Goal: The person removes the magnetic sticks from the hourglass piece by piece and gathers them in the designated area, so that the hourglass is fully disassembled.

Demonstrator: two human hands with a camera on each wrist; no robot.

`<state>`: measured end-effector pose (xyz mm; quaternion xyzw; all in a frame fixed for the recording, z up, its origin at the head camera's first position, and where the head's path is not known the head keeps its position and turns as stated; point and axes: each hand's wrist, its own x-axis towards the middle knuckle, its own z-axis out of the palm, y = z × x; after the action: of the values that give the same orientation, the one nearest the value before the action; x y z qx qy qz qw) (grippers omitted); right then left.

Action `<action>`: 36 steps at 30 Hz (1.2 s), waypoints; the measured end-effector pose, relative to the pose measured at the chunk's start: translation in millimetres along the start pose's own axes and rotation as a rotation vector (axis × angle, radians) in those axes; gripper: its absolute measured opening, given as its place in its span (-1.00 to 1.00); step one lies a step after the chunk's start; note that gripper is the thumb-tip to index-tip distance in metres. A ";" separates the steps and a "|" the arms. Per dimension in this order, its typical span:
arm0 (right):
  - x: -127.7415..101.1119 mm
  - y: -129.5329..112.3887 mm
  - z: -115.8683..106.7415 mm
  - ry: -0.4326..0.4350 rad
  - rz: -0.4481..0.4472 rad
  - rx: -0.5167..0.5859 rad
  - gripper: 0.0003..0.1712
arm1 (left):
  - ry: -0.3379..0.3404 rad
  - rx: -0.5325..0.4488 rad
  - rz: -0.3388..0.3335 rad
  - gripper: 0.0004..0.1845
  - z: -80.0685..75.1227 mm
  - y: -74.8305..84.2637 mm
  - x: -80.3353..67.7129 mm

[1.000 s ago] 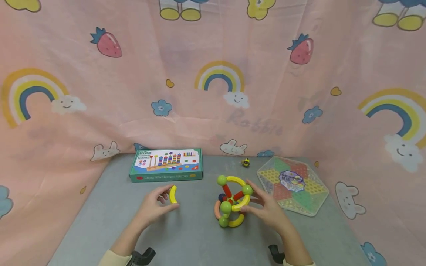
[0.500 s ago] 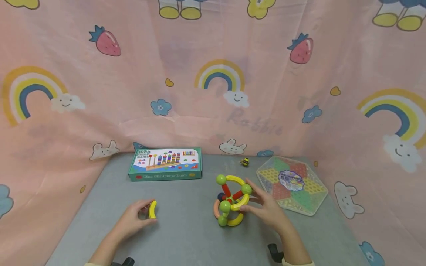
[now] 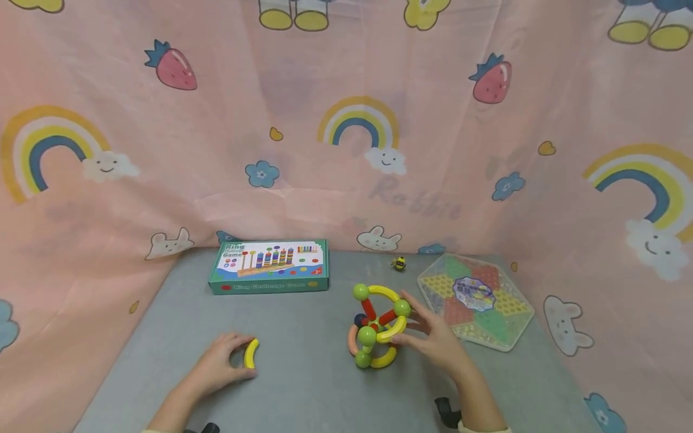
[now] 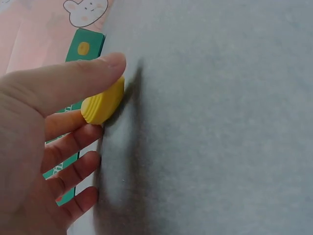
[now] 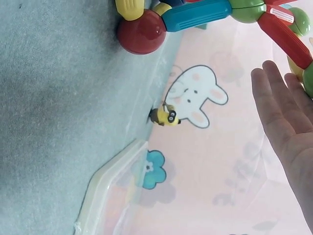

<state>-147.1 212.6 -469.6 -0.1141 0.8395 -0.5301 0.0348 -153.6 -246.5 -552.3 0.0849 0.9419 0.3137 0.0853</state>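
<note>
While the left hand (image 3: 219, 364) pinches 1 curved yellow plastic piece (image 3: 250, 353) low over the grey tabletop (image 3: 303, 385), the right hand (image 3: 433, 343) rests its straight, relaxed fingers against the ball-and-rod toy sphere (image 3: 377, 326). Judging by this, 1 arc is off the sphere and most of it remains assembled, near the hexagonal game board (image 3: 476, 300).

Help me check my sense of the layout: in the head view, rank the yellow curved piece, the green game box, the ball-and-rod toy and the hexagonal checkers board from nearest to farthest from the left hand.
From the left hand:
1. Yellow curved piece, in its fingers.
2. Green game box, behind it, by the curtain.
3. Ball-and-rod toy, to its right, at the right hand.
4. Hexagonal checkers board, far right.
</note>
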 end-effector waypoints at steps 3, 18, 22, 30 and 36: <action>-0.8 0.3 -0.1 0.006 -0.004 0.010 0.02 | 0.001 0.002 -0.002 -0.24 1.8 -0.8 -1.0; -4.4 8.1 -3.5 0.019 -0.073 0.008 -0.04 | 0.078 -0.037 0.144 -0.13 -6.4 46.0 26.1; -4.5 7.0 -2.6 0.022 -0.060 0.013 -0.03 | 0.082 -0.118 0.310 -0.21 -9.3 84.9 39.7; -3.8 5.6 0.2 0.031 -0.059 0.008 -0.05 | 0.030 -0.203 0.463 -0.14 -1.5 154.5 68.0; -3.7 4.5 0.8 0.035 -0.062 -0.011 -0.07 | 0.032 -0.226 0.476 -0.22 8.6 183.5 82.8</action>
<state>-144.1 214.6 -474.2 -0.1309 0.8390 -0.5281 0.0029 -212.7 -79.0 -457.0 0.2890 0.8556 0.4295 0.0032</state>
